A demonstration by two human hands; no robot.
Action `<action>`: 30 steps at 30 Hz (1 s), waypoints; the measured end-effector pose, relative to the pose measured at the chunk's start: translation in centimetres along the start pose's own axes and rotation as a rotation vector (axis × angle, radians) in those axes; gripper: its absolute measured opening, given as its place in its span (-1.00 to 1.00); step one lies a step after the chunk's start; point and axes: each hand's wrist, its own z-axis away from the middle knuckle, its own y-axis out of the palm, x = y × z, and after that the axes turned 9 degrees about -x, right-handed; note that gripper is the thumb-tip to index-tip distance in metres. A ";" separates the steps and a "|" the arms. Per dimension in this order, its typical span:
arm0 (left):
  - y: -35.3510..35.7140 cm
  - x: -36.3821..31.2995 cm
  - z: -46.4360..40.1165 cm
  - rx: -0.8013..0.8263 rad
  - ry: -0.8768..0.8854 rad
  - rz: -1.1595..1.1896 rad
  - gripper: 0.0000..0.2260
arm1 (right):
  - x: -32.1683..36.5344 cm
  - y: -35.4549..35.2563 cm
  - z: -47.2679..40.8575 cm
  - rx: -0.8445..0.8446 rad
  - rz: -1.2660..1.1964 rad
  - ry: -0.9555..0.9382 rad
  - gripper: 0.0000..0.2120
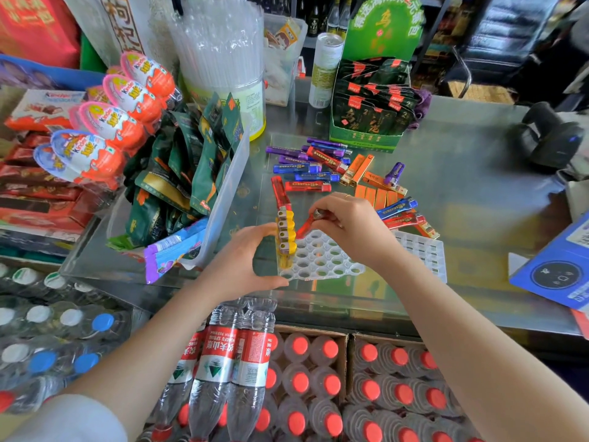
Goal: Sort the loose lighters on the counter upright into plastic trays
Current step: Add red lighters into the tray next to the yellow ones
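Note:
A clear plastic tray [322, 261] with round holes lies on the glass counter in the middle. Several yellow lighters [286, 234] stand upright along its left edge. My left hand [245, 266] grips the tray's near-left corner between thumb and fingers. My right hand [347, 224] pinches a red lighter [304, 227], tilted, its lower end over the tray's far holes. Loose purple, blue, red and orange lighters [322, 169] lie scattered behind the tray, and one more red lighter [279, 191] lies beside the yellow row. A second clear tray [424, 250] sits to the right.
A bin of green snack packets [191, 173] stands left of the tray. A green display box [369, 110] and a can [326, 70] stand at the back. A scanner [551, 138] and a blue box [561, 269] are on the right. Water bottles [236, 362] stand below the counter edge.

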 end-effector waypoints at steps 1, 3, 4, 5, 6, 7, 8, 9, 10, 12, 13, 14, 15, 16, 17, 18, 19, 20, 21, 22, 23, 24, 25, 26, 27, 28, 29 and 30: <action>0.1 0.0 0.0 -0.006 -0.002 0.004 -0.31 | -0.1 -0.1 -0.2 0.024 0.015 -0.012 -0.87; 0.1 0.0 0.1 -0.014 -0.013 0.010 -0.29 | -0.1 -0.2 -0.7 0.052 0.025 -0.022 -0.88; 0.1 0.1 0.1 -0.016 -0.016 0.006 -0.29 | -0.1 -0.2 -1.0 0.061 0.025 -0.022 -0.89; 0.1 0.1 0.2 -0.018 -0.019 -0.002 -0.29 | -0.1 -0.1 -1.2 0.069 0.015 -0.019 -0.89; 0.1 0.1 0.2 -0.025 -0.016 -0.014 -0.28 | 0.0 0.0 -1.3 0.079 -0.010 -0.007 -0.88; 0.1 0.1 0.3 -0.034 -0.007 -0.025 -0.29 | 0.1 0.2 -1.3 0.093 -0.048 0.017 -0.88; 0.1 0.1 0.4 -0.043 0.000 -0.035 -0.29 | 0.2 0.5 -1.3 0.111 -0.087 0.046 -0.88; 0.1 0.1 0.5 -0.049 -0.002 -0.043 -0.29 | 0.3 0.8 -1.4 0.128 -0.118 0.071 -0.87; 0.1 0.0 0.5 -0.054 -0.007 -0.049 -0.29 | 0.4 1.1 -1.5 0.138 -0.138 0.082 -0.87; 0.1 -0.1 0.6 -0.066 -0.006 -0.045 -0.30 | 0.4 1.4 -1.9 0.136 -0.159 0.078 -0.88; 0.1 -0.1 0.6 -0.068 -0.008 -0.041 -0.30 | 0.4 1.4 -2.2 0.136 -0.161 0.067 -0.88; 0.1 -0.2 0.6 -0.065 -0.013 -0.036 -0.30 | 0.2 1.3 -2.4 0.155 -0.153 0.051 -0.86; 0.0 -0.1 0.6 -0.062 -0.017 -0.031 -0.30 | -0.1 1.1 -2.6 0.201 -0.128 0.028 -0.82; 0.0 -0.1 0.6 -0.059 -0.017 -0.028 -0.31 | -0.6 0.9 -2.8 0.270 -0.085 0.002 -0.77; 0.0 0.0 0.6 -0.054 -0.018 -0.030 -0.30 | -1.2 0.7 -3.1 0.346 -0.035 -0.011 -0.71; 0.0 0.1 0.6 -0.047 -0.020 -0.033 -0.29 | -1.7 0.7 -3.4 0.403 0.008 -0.012 -0.64; 0.0 0.2 0.5 -0.041 -0.022 -0.033 -0.29 | -2.2 0.8 -3.8 0.419 0.046 -0.008 -0.58; 0.0 0.3 0.5 -0.038 -0.021 -0.029 -0.28 | -2.6 1.2 -4.2 0.397 0.086 -0.006 -0.54; 0.1 0.4 0.5 -0.036 -0.018 -0.019 -0.27 | -2.8 1.6 -4.5 0.354 0.134 -0.017 -0.50; 0.1 0.4 0.5 -0.036 -0.014 -0.008 -0.26 | -2.9 2.2 -4.8 0.320 0.197 -0.043 -0.47; 0.1 0.4 0.5 -0.038 -0.012 -0.001 -0.26 | -2.9 2.9 -5.0 0.314 0.268 -0.087 -0.43; 0.1 0.4 0.5 -0.042 -0.010 0.003 -0.27 | -2.9 3.6 -5.1 0.332 0.331 -0.143 -0.40; 0.1 0.4 0.4 -0.050 -0.009 0.006 -0.26 | -3.0 4.1 -5.3 0.360 0.374 -0.199 -0.39; 0.0 0.3 0.4 -0.055 -0.009 0.008 -0.26 | -3.0 4.4 -5.4 0.379 0.403 -0.251 -0.39; 0.0 0.3 0.4 -0.054 -0.014 0.010 -0.26 | -3.0 4.6 -5.6 0.383 0.426 -0.300 -0.40; 0.0 0.3 0.4 -0.050 -0.021 0.011 -0.27 | -3.1 4.6 -5.8 0.375 0.444 -0.348 -0.42; 0.0 0.3 0.4 -0.046 -0.026 0.011 -0.28 | -3.3 4.5 -6.0 0.365 0.460 -0.396 -0.45; 0.1 0.4 0.4 -0.044 -0.031 0.011 -0.28 | -3.5 4.4 -6.2 0.359 0.469 -0.440 -0.49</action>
